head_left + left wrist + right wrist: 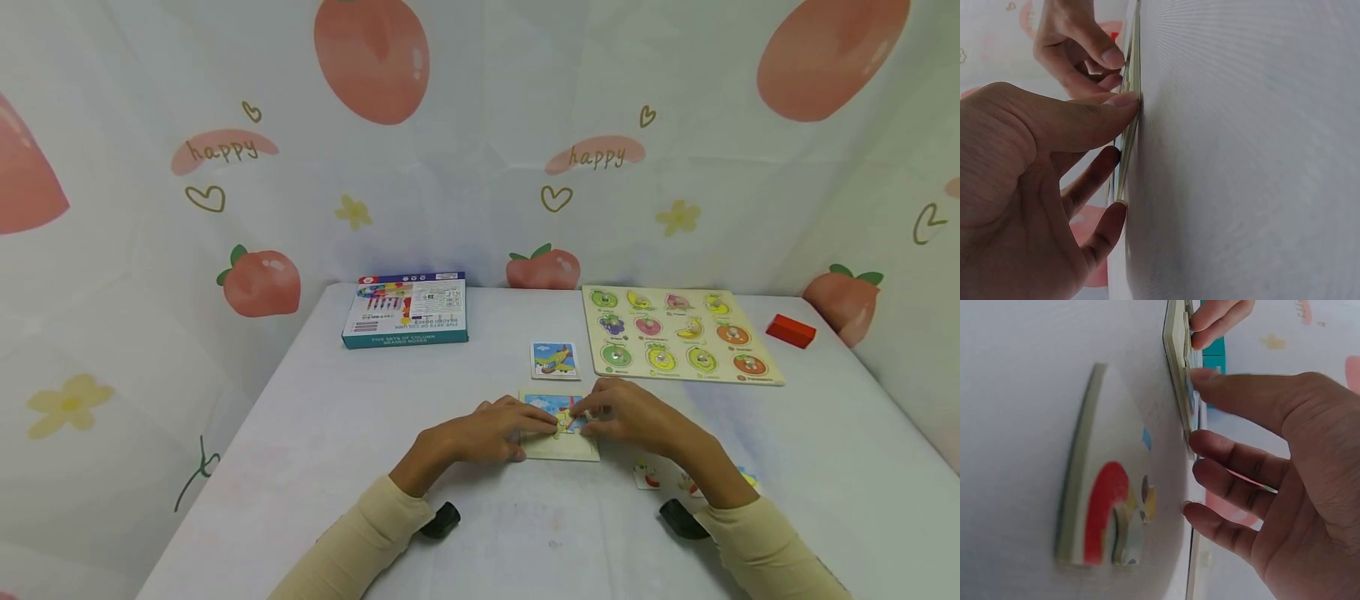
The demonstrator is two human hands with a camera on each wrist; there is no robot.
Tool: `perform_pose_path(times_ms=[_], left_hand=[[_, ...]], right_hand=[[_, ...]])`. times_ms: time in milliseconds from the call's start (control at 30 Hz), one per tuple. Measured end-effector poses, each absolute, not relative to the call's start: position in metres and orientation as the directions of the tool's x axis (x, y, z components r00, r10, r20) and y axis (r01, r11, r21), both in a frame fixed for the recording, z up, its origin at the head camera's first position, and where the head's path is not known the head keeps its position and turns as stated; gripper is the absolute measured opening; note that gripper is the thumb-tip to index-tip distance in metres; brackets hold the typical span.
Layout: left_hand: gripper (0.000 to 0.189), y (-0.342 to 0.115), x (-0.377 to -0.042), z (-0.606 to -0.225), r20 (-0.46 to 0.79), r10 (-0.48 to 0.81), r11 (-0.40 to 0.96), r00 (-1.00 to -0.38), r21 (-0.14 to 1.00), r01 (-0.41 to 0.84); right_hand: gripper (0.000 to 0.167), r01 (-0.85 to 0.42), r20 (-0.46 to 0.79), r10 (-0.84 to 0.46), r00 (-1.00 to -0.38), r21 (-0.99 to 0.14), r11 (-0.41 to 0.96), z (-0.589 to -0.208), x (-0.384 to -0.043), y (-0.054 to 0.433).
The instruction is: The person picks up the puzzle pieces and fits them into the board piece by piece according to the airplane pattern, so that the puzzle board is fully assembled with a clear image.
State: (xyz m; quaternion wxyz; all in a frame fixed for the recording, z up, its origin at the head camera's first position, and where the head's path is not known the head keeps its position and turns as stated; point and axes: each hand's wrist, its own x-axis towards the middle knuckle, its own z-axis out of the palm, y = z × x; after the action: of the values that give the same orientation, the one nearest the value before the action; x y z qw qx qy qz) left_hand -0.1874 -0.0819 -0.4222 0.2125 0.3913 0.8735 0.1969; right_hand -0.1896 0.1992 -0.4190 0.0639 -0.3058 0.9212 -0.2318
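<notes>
Head | puzzle board (558,450) | between left hand (491,429), fingers extended | and right hand (633,417), grip unclear

jigsaw tray (560,447) on a table (337,433), flanked by left hand (489,429) and right hand (628,414).
airplane card (555,361) behind it; bead box (408,321) back left; fruit puzzle board (667,341) back right, block (791,331) right of that; loose puzzle pieces (647,476) front right.

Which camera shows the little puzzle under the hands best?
The head view shows the puzzle best: it looks down on its colourful top, though the fingers hide some of it. The left wrist view shows mostly its thin edge, partly behind the fingers. The right wrist view shows its edge and a sliver of its top.
</notes>
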Motion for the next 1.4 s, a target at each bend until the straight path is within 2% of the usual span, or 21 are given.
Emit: perform_pose_path(times_ms=[500, 700, 1033, 1400], left_hand=[[0.058, -0.081, -0.189, -0.425, -0.208, 0.772, 0.611, -0.601, 0.506, 0.609], [0.059, -0.081, -0.189, -0.426, -0.207, 0.77, 0.611, -0.603, 0.511, 0.605], [0.056, -0.079, -0.186, -0.421, -0.198, 0.775, 0.607, -0.6, 0.499, 0.618], [0.064, -0.069, -0.182, -0.416, -0.192, 0.817, 0.566, -0.544, 0.445, 0.693]], right_hand=[[0.021, -0.521, 0.014, -0.573, -0.819, -0.436, 0.734, -0.42, -0.188, 0.196], [0.029, -0.48, -0.007, -0.544, -0.839, -0.461, 0.747, -0.418, -0.188, 0.196], [0.044, -0.444, -0.008, -0.497, -0.868, -0.439, 0.782, -0.421, -0.188, 0.195], [0.043, -0.442, 0.002, -0.496, -0.868, -0.457, 0.772, -0.422, -0.189, 0.196]])
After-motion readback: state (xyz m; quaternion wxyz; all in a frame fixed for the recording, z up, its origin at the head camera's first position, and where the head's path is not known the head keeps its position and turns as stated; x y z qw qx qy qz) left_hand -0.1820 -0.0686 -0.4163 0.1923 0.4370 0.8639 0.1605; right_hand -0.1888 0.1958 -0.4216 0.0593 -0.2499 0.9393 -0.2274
